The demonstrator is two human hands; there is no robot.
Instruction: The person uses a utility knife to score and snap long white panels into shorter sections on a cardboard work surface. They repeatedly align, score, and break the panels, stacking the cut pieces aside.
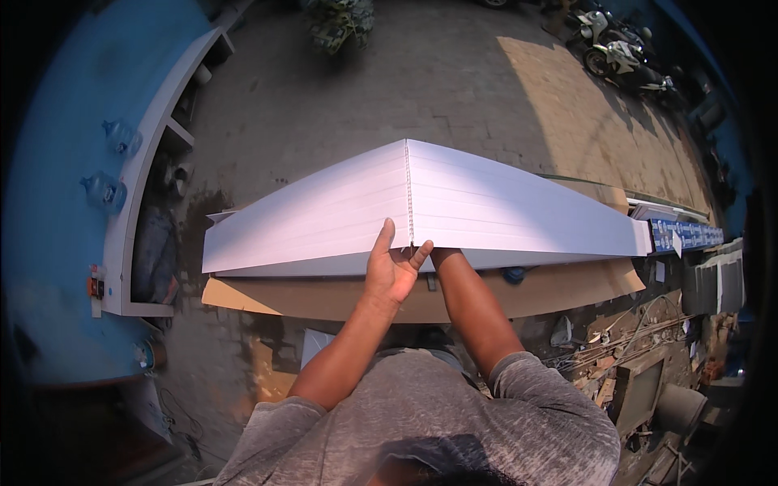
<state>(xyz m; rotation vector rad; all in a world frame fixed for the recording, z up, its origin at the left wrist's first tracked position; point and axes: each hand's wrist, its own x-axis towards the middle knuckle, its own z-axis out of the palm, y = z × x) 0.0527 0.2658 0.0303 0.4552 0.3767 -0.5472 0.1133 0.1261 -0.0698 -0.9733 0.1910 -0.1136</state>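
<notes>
A large white corrugated board (494,194) spans the view in front of me. It peaks along a rough seam (409,190) in its middle, and its sides slope down to left and right. My left hand (395,271) is palm up at the near edge beside the seam. Its thumb lies against the board's outer face, and the middle fingers disappear under the edge. My right forearm (470,300) reaches beneath the board just right of the seam, so the right hand is hidden. Under the white board lies a brown cardboard sheet (519,296).
Two blue water jugs (105,193) stand by a white shelf unit (134,211) on the left. Motorcycles (620,57) and a leafy plant (340,20) are at the far side. Scrap and sticks (624,336) litter the right, near a blue-patterned long box (689,235).
</notes>
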